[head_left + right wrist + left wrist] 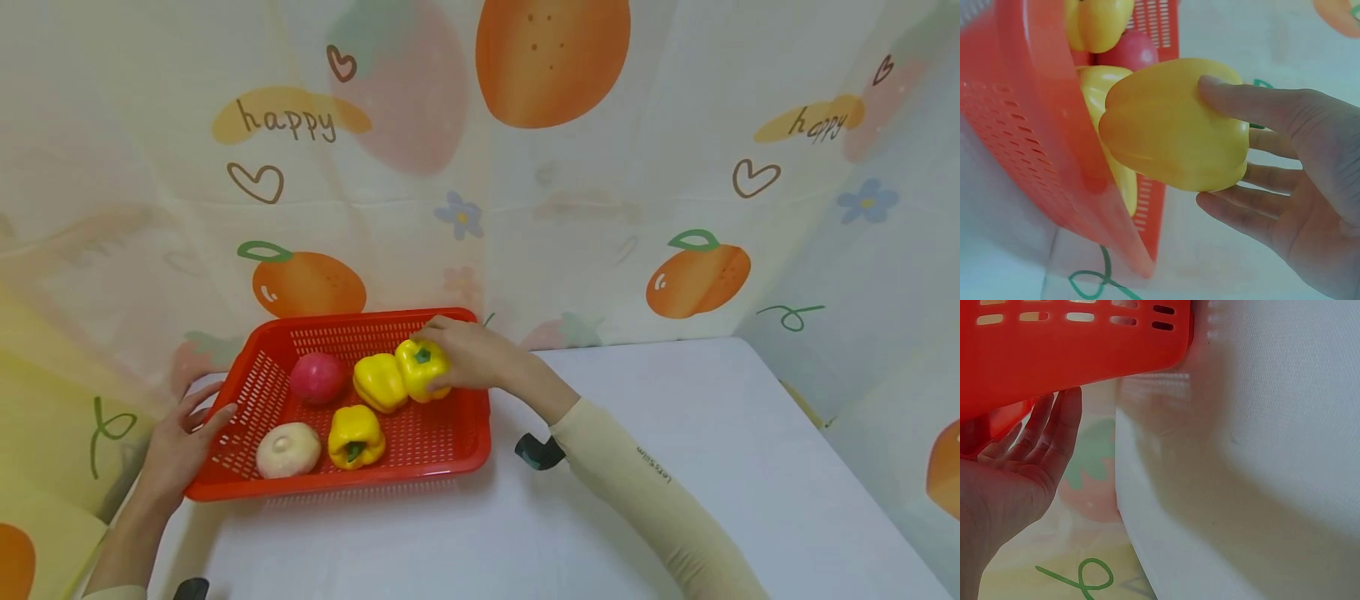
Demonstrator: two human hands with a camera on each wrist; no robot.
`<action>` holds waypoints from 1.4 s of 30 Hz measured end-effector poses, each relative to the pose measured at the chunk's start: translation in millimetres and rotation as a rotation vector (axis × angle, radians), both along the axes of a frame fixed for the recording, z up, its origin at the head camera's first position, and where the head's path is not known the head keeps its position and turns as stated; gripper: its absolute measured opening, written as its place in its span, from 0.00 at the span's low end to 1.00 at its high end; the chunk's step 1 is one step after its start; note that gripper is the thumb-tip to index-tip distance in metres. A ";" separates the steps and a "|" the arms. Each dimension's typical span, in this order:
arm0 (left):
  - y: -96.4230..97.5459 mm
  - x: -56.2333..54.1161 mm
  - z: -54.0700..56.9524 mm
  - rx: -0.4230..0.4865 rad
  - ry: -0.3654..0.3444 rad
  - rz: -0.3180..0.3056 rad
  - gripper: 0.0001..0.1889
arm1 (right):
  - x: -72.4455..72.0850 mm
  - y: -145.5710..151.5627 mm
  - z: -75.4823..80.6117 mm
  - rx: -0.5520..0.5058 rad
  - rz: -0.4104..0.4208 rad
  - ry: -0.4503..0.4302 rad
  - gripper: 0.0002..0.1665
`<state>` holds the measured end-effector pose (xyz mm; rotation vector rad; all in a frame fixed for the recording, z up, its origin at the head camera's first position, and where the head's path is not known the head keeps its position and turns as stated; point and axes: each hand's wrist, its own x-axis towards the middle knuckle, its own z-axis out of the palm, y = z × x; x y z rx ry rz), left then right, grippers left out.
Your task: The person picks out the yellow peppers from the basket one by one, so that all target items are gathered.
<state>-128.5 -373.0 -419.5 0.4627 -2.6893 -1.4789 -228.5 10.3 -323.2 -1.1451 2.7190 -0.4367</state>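
Note:
My right hand [468, 354] grips a yellow bell pepper [1175, 128] with thumb on one side and fingers on the other, over the right part of a red perforated plastic basket [337, 475]. Touching it in the head view is another yellow bell pepper [378, 383] inside the basket. A third yellow bell pepper [358, 433] lies near the front wall, its stem toward me. My left hand [180, 442] rests at the basket's left rim, fingers [1066, 425] fairly straight and reaching up against it. Part of the left thumb crosses the rim.
Also in the basket are a pinkish-red round fruit [318, 379] at the back left and a cream-white round vegetable [287, 452] with a small knob at the front left. The basket stands on a white table [637, 400] near the back, against a fruit-printed curtain [555, 233].

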 end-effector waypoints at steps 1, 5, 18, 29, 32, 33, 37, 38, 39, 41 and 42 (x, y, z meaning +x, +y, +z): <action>0.1 -0.1 0.3 0.003 -0.004 0.001 0.38 | -0.6 0.9 1.1 0.000 -0.002 0.002 0.41; 0.4 -0.1 0.9 0.010 -0.011 0.003 0.39 | -2.8 3.9 5.9 -0.006 -0.003 0.022 0.40; 2.0 0.3 2.1 0.037 -0.005 -0.001 0.39 | -9.2 14.3 19.6 -0.009 0.008 0.087 0.40; 0.8 0.1 -0.7 0.019 -0.003 0.010 0.38 | -10.5 21.9 25.9 -0.021 0.007 0.084 0.40; 0.7 -0.1 -0.7 0.015 -0.014 0.014 0.39 | -10.6 26.7 27.5 -0.019 0.003 0.085 0.40; 0.3 -0.2 -0.7 0.016 -0.018 0.016 0.39 | -10.8 28.4 28.2 -0.018 0.000 0.083 0.40; -0.1 0.3 -0.8 0.022 -0.022 0.026 0.39 | -12.8 35.7 30.2 -0.013 -0.017 0.086 0.40; -0.2 0.2 -1.0 0.022 -0.019 0.029 0.38 | -13.3 37.8 30.5 -0.011 -0.023 0.087 0.40; -0.4 0.0 -1.2 0.022 -0.018 0.031 0.38 | -13.9 40.0 30.8 -0.008 -0.029 0.089 0.40; -0.1 0.1 -1.4 0.022 -0.012 0.030 0.38 | -15.1 45.1 31.0 -0.001 -0.038 0.094 0.40; 0.0 0.1 -1.4 0.023 -0.011 0.030 0.38 | -15.6 47.8 31.0 0.003 -0.045 0.093 0.40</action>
